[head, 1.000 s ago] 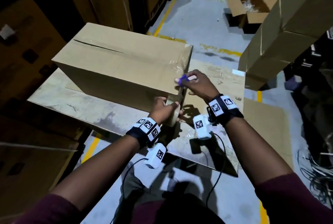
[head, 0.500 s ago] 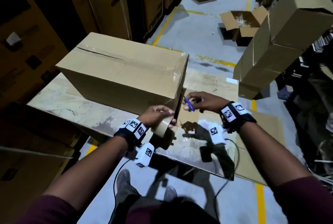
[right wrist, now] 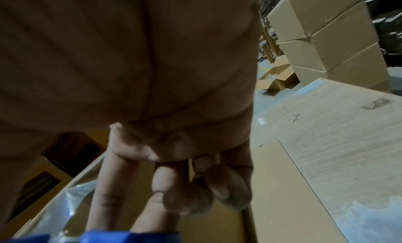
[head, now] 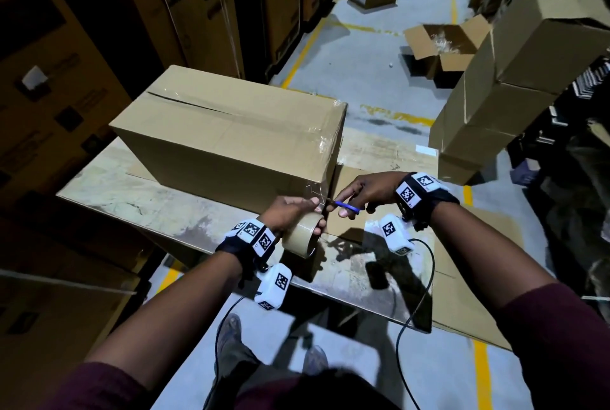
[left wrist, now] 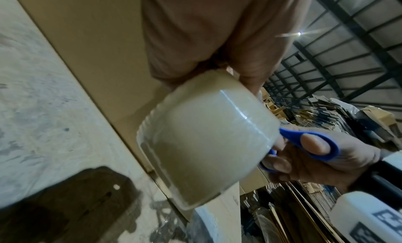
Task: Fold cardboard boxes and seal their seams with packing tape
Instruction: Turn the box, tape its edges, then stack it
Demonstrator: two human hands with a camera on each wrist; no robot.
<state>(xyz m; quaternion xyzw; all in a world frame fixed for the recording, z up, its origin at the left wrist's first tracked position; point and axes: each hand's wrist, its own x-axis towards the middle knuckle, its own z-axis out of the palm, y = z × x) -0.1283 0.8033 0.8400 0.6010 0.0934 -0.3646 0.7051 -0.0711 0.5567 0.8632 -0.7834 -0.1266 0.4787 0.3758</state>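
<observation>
A closed cardboard box point(head: 231, 138) lies on the worn table point(head: 132, 198), with clear tape wrapped over its near right corner. My left hand point(head: 293, 211) grips a brown roll of packing tape point(head: 302, 234) just below that corner; the roll point(left wrist: 208, 143) fills the left wrist view. My right hand point(head: 366, 191) holds blue-handled scissors point(head: 346, 208) with fingers through the loops point(left wrist: 313, 147), blades pointing left at the tape strand between roll and box. The blades themselves are barely visible. The blue handle point(right wrist: 108, 236) shows at the bottom of the right wrist view.
A flat cardboard sheet point(head: 356, 211) lies on the table under my hands. A stack of sealed boxes point(head: 495, 96) stands at the right, an open box point(head: 442, 46) on the floor behind. Tall cartons point(head: 82, 46) line the left.
Both hands have come down from the box's top corner to its lower corner. The roll has pulled away from the box, and the scissors have swung in toward the strand.
</observation>
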